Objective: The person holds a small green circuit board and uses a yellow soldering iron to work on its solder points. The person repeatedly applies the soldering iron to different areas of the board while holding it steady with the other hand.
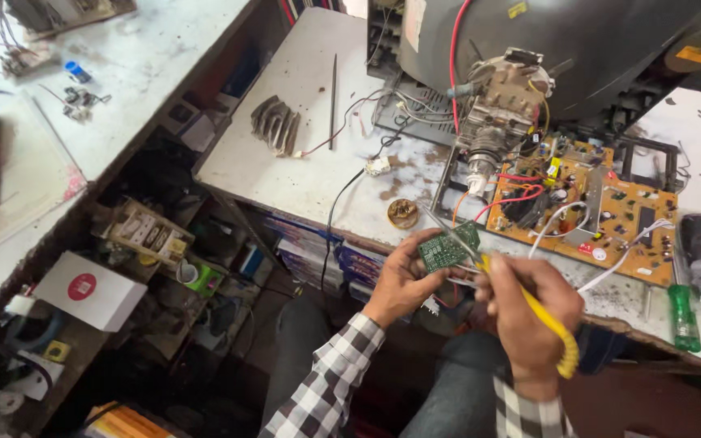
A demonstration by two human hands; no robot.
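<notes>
From the head view, the left hand (399, 280) curls its fingers around a small green circuit board (445, 249), holding it tilted just off the bench (310, 170) edge. The right hand (526, 312) is closed on a yellow-handled tool (547, 324). The tool's tip at the board is too small to make out, and the television tube (578, 40) behind is cut off.

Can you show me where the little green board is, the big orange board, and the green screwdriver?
small green circuit board (443, 249), head view, middle of its face.
orange circuit board (622, 217), head view, right part of its top.
green screwdriver (683, 316), head view, its handle.
</notes>
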